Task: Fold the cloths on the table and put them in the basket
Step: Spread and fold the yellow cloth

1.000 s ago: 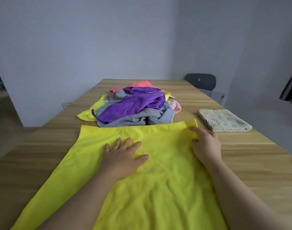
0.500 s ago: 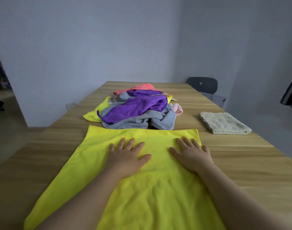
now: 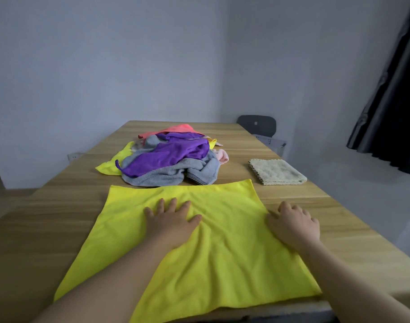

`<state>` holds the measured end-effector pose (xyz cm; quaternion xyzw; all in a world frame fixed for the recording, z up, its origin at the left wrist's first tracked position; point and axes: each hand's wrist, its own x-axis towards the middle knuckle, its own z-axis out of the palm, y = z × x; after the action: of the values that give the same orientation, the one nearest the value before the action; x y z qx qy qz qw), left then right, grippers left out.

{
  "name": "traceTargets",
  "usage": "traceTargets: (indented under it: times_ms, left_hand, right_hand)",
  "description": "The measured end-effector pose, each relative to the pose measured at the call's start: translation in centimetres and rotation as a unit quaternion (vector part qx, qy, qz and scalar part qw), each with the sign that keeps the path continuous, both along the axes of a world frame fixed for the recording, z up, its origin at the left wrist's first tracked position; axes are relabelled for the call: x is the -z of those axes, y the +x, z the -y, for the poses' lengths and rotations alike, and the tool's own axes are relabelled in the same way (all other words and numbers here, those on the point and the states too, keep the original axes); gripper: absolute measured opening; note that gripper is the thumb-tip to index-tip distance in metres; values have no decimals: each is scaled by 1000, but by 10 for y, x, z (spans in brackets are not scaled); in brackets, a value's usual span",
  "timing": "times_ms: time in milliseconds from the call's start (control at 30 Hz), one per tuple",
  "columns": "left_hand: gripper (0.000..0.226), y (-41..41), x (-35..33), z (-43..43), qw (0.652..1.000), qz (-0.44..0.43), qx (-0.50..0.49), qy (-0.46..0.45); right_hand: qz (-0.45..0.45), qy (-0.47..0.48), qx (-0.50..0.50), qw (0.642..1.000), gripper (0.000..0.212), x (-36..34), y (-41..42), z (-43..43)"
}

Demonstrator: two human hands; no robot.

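Hands rest on a yellow cloth (image 3: pixel 222 264) that is spread flat over the near end of the wooden worktop (image 3: pixel 47 217), its near hem at the worktop's edge. The left hand (image 3: pixel 171 220) lies palm down near the cloth's middle, fingers straight and slightly fanned, with soft creases running from it. The right hand (image 3: pixel 295 223) sits on the cloth's right edge, fingers bent over onto the wood; whether they pinch the hem cannot be told. Just beyond the cloth's far hem is a loose pile of cloths (image 3: pixel 171 159), with purple and grey on top and yellow, coral and pink showing at the sides. To the right of the pile, apart from it, lies a folded beige cloth (image 3: pixel 276 171). A dark chair (image 3: pixel 257 124) stands past the far right corner, and a dark curtain (image 3: pixel 390 101) hangs on the right.
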<state>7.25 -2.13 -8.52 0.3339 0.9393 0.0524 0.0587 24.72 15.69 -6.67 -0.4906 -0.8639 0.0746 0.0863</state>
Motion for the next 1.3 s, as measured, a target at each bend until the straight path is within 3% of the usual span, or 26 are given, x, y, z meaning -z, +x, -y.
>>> traceTargets:
  times_ms: [133,233,333,400,500,667,800,967,1100,1300]
  left_hand:
    - [63,5,-2,0,996,-81,19,33]
    - [54,11,-3,-3,989,-131,36,62]
    - [46,24,-9,-13,975,-155,76,137]
    - [38,36,-16,-24,968,-127,106,189]
    - [28,50,-27,-49,968,-1,119,222]
    - [43,65,-28,-91,962,112,168,185]
    - [63,76,-31,-117,961,115,197,153]
    - [75,92,-37,-145,964,57,245,85]
    - [58,91,-40,-164,974,10,219,61]
    - [28,71,-34,-168,978,65,132,147]
  right_hand:
    - [1,-87,-17,996,34,-7,25,5]
    - [-20,-111,-34,993,19,-7,33,8]
    - [-52,-123,-39,990,19,-7,38,4]
    - [-81,-129,-47,987,12,-6,39,1]
    - [-119,-137,-63,981,8,-4,40,-2]
    - [-143,-148,-80,975,6,0,47,-9]
    - [-149,-153,-78,974,6,-1,52,-23]
    - [-167,-166,-90,968,6,-1,56,-38]
    - [-177,-174,-90,965,5,0,55,-39]
    - [-175,-176,-76,966,8,-1,55,-38]
